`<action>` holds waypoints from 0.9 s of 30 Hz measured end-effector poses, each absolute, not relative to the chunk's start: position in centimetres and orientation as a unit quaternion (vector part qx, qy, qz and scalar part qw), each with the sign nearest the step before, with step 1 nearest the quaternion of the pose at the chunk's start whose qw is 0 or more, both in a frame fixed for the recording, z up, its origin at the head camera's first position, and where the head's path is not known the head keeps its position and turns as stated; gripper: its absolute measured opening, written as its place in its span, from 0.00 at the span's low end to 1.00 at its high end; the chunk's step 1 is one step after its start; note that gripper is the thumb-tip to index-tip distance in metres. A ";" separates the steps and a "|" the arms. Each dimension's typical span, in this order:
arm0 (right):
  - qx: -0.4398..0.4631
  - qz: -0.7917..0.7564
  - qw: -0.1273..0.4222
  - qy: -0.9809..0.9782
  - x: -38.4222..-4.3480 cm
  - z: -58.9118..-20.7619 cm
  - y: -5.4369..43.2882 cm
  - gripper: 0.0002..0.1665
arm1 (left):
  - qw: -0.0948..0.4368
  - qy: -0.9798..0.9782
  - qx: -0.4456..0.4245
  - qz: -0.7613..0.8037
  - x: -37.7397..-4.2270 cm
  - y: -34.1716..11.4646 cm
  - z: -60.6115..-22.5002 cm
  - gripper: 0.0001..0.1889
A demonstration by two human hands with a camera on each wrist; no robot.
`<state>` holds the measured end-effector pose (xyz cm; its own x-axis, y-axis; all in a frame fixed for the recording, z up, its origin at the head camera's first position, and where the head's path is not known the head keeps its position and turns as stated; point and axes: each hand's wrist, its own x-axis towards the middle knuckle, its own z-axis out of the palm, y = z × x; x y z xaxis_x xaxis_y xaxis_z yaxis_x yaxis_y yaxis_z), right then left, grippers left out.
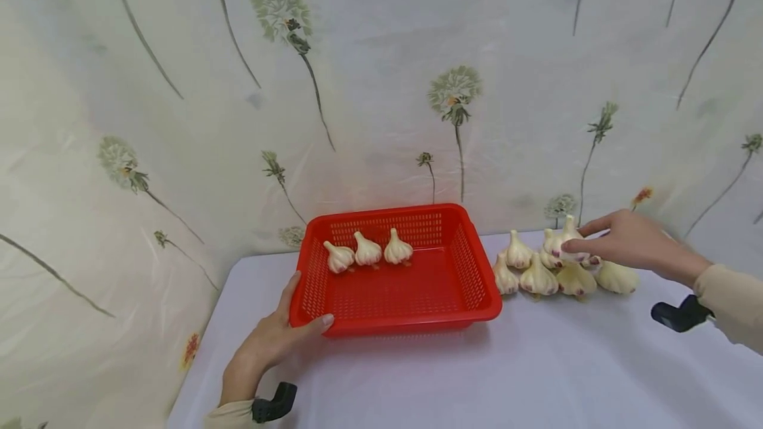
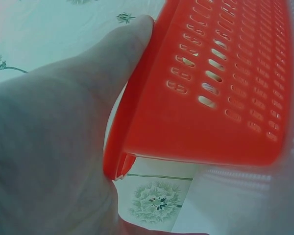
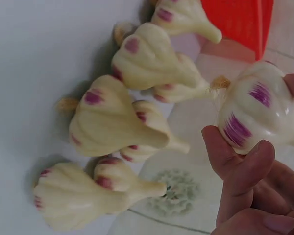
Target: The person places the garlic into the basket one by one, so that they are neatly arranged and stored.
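Observation:
My left hand (image 1: 267, 343) holds the front left corner of a red plastic basket (image 1: 393, 328), thumb over the front rim and fingers along the left side. Inside the basket, three garlic bulbs lie in a row near the back; the middle garlic bulb (image 1: 367, 250) has its stem up. Over at the right, my right hand (image 1: 640, 243) pinches a garlic bulb (image 3: 257, 105) between thumb and fingers, raised above the others. Purple streaks and a root tuft show on this bulb in the right wrist view. Below it sits a group of several garlic bulbs (image 3: 112, 117).
The group of bulbs stands just right of the basket on a white-covered table (image 1: 417, 382). Behind the table hangs a pale curtain (image 1: 369, 118) printed with dandelions. Slotted basket walls (image 2: 210, 127) fill much of the left wrist view.

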<state>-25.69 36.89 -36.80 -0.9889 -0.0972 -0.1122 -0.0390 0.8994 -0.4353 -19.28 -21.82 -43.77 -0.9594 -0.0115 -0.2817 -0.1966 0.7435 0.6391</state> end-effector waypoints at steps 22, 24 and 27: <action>-0.103 -0.274 0.058 0.955 -32.7 -33.9 24.4 0.37 | 0.126 0.925 -0.063 0.353 -19.3 -22.0 -43.7 0.64; -0.111 -0.266 0.059 0.956 -33.2 -33.8 23.3 0.31 | 0.125 0.925 -0.063 0.352 -19.3 -22.0 -43.7 0.64; -0.114 -0.262 0.064 0.956 -34.0 -33.8 21.9 0.29 | 0.123 0.926 -0.062 0.351 -19.4 -22.0 -43.8 0.64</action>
<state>-33.99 21.87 -33.76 -0.9659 -0.2512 -0.0624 -0.1844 0.8371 -0.5151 -19.44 -22.01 -43.80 -0.9618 -0.0284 -0.2722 -0.2017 0.7458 0.6349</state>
